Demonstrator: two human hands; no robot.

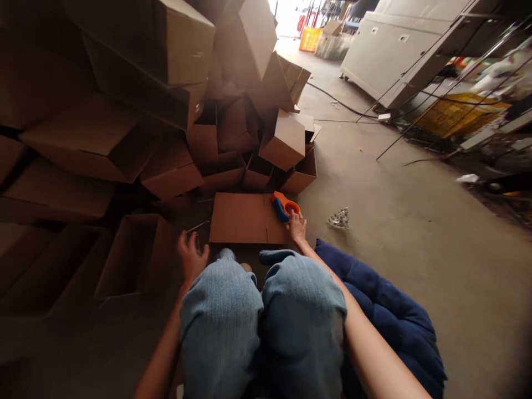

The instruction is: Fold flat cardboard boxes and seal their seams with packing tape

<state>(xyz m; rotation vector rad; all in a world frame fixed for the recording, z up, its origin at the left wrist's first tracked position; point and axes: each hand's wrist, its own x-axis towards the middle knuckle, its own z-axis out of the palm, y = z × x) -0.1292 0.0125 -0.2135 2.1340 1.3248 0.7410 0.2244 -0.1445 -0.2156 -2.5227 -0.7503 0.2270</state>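
Lying on a carton (241, 219) right of centre, an orange-and-blue tape dispenser (280, 210) is touched by the right grip (297, 227).
Probably light and stiff, it is best taken by its orange ring (295, 204); whether the right grip is closed cannot be told. Beneath, the carton's edges could be crushed. Left of centre, the left grip (193, 256) is spread, with nothing seen held. Boxes (78, 133) are piled at upper left.
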